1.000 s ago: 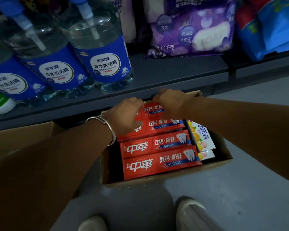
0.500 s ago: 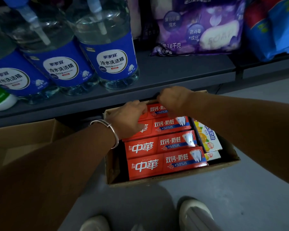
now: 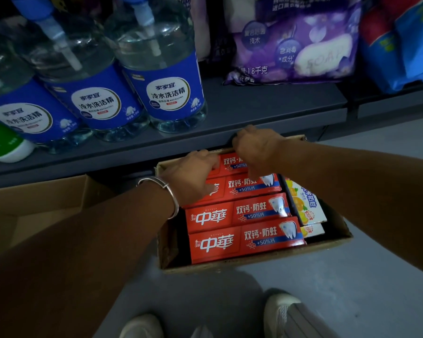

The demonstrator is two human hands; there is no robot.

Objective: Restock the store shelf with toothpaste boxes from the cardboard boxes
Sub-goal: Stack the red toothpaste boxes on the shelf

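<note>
Inside the open cardboard box (image 3: 254,264) on the grey floor (image 3: 352,289), red toothpaste boxes (image 3: 244,240) lay flat in a row. Both hands reached to the farthest toothpaste box (image 3: 232,163): the left hand (image 3: 193,176) gripped its left end and the right hand (image 3: 257,147) curled over its right part. Yellow-and-white cartons (image 3: 303,206) sat just beside the row. Above, the shelf (image 3: 266,106) carried blue-labelled detergent bottles (image 3: 166,76).
</note>
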